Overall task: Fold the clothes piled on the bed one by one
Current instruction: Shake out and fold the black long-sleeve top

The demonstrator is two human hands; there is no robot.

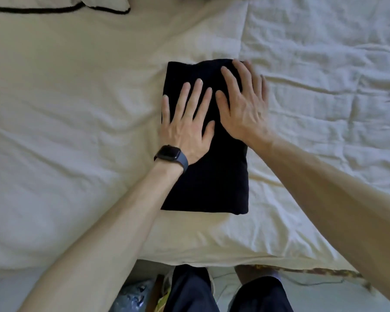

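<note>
Black fabric folded down into a tidy upright rectangle: that's the folded garment (212, 183). It's lying on the bed (65, 113) close to the near edge, roughly mid-view. It's so dark that no seams, layers or fold lines come through, so I honestly can't tell what kind of clothing it is.

The left hand (187, 124) lies flat on its left half with the fingers straight and fanned out. The little finger is right at the left edge, and the wrist and forearm hide part of that edge lower down. The right hand (243, 106) is flat too, fingers spread over the top right corner. Its outer fingers hang past the cloth onto the bedding, so that corner is covered. That hand looks a bit smeared and its outer fingers are soft-edged. Neither hand grips anything, they're just palms down on the cloth.

There's a dark watch (169, 153) on the left wrist. The sheet is cream on the left, with a whiter crumpled quilt (324, 64) on the right.

Top left, a white thing with black piping (104, 4) is cut off by the frame. It's maybe a pillow, can't say. At the bottom are dark trouser legs (189, 291), and next to them a bluish plastic bundle (133, 296) too blurry and cropped to identify. Both forearms run out of view at the lower corners.
</note>
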